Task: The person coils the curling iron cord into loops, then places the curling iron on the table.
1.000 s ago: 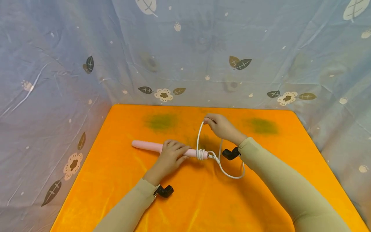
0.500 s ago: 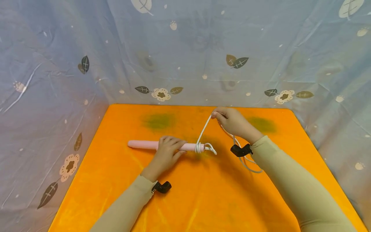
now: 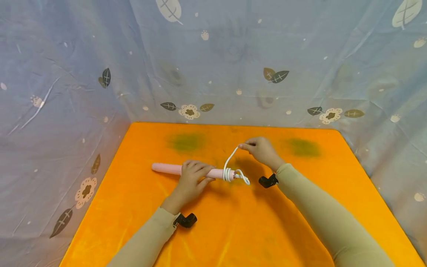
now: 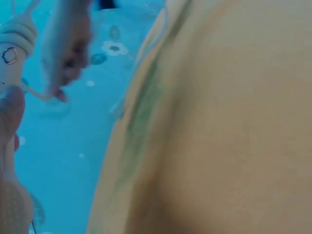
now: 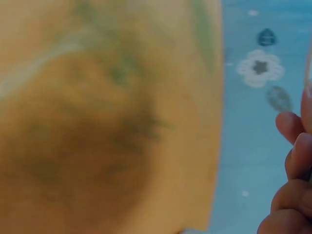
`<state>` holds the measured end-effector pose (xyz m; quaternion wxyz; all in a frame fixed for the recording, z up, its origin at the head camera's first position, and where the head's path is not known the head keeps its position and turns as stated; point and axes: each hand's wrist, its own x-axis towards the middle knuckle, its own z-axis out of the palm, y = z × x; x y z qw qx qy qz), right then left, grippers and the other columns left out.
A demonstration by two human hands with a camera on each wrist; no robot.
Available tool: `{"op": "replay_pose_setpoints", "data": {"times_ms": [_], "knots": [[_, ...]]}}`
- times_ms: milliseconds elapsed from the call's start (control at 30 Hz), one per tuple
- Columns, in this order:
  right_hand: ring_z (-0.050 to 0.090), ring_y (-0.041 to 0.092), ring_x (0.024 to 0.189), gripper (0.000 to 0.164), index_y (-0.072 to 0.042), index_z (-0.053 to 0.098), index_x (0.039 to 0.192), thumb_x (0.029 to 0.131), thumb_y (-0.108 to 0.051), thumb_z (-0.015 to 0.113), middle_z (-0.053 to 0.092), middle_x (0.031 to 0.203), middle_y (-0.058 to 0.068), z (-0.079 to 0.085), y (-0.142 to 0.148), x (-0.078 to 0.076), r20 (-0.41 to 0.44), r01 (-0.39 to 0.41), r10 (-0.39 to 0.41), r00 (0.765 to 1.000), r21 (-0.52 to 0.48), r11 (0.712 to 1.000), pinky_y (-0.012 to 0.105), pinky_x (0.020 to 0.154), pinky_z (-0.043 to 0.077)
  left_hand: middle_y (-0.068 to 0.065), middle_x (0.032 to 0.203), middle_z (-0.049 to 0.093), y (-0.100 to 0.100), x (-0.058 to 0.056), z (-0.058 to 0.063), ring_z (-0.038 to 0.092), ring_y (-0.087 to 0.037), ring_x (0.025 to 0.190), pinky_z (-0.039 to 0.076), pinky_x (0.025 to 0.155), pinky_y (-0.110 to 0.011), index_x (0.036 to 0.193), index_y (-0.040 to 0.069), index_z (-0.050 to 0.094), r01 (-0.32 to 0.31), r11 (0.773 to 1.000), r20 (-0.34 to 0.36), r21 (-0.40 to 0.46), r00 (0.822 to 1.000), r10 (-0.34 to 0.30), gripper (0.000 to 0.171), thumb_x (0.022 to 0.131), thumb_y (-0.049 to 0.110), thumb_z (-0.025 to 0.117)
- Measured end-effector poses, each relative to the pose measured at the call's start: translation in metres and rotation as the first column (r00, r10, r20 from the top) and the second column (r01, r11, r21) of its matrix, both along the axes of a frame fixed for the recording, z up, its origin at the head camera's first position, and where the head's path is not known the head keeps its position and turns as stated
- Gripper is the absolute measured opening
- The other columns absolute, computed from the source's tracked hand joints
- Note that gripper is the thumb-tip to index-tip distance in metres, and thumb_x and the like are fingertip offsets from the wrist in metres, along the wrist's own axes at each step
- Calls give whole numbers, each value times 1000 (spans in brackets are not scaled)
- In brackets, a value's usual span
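Note:
A slim pink curling iron (image 3: 166, 168) is held crosswise over the orange table, with my left hand (image 3: 191, 181) gripping its middle. Its white cord (image 3: 231, 157) is wound in several turns round the handle's right end, and a short loop hangs off the tip there. My right hand (image 3: 263, 152) pinches the cord up and to the right of the coils, keeping that stretch raised. In the left wrist view, a round button shows on the handle (image 4: 9, 68) below the coiled cord (image 4: 19, 33); the right hand (image 4: 68, 53) is blurred. Curled right fingers (image 5: 290, 195) edge the right wrist view.
The orange table (image 3: 213, 237) has two greenish stains near its back edge. A pale blue printed curtain (image 3: 213, 55) hangs behind it and on both sides. Each sleeved wrist carries a black camera mount (image 3: 186, 220).
My right hand went up and right, pulling the cord, then came back down and left. The cord's long trailing loop has gone out of sight in the head view. The left hand keeps its grip.

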<state>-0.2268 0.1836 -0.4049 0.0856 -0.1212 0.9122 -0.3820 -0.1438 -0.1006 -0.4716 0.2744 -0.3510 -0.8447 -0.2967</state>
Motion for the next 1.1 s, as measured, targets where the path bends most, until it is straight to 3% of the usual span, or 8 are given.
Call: {"op": "replay_pose_setpoints", "data": {"times_ms": [133,300,367,533,700,800,967,1100], "knots": [[38,16,57,32,-12,76,95,97,-38,58,59,71,7,-27,-9,10,-25,-101,102,994,30,994,30,55,33,-2,109,68,-1,-3,9,55,-24,99,30,90,-48,114,14,71,-36,992,14,118,999,34,40,77,24,81],[34,9,50,35,-7,71,81,100,-32,55,47,57,-4,-53,-22,35,-30,-226,228,973,48,973,25,50,30,-4,109,68,-3,-9,15,56,-26,100,28,91,-50,116,11,70,-79,979,30,188,997,75,45,73,15,84],[29,8,47,38,-9,70,78,99,-36,54,37,51,-6,-57,-25,46,-29,-239,241,970,61,969,24,48,27,-4,109,68,-4,-11,14,56,-26,101,28,92,-50,116,11,70,-101,977,38,190,995,95,46,73,14,84],[27,5,47,31,-17,73,81,99,-35,55,32,50,-11,-58,-28,72,-98,-281,296,950,144,949,23,48,27,-4,110,68,-7,-14,11,56,-26,104,27,95,-49,116,11,70,-141,973,56,184,989,133,43,75,17,83],[36,2,51,34,-19,63,69,97,-38,57,37,53,-14,-48,-42,96,-251,-348,419,872,283,894,22,51,36,-5,110,68,-6,-17,8,55,-25,104,26,97,-49,117,11,70,-175,975,65,137,984,167,43,76,19,83],[37,2,50,38,-19,60,66,97,-41,56,37,53,-14,-37,-53,105,-301,-370,466,832,324,871,22,50,37,-5,109,68,-4,-18,8,55,-25,103,26,97,-49,118,12,70,-190,975,71,116,981,183,44,76,18,83],[37,3,49,38,-20,53,65,98,-38,56,35,54,-13,-20,-61,112,-360,-369,502,787,377,849,23,49,38,-4,109,68,1,-20,8,55,-26,103,27,97,-49,119,13,70,-196,977,82,85,978,190,43,78,22,81],[35,5,47,33,-18,46,69,97,-26,60,31,57,-10,-9,-62,116,-453,-345,523,722,420,839,22,46,34,-4,108,69,2,-24,2,56,-26,103,28,97,-49,118,13,70,-198,979,83,46,977,194,41,80,25,80]]}}
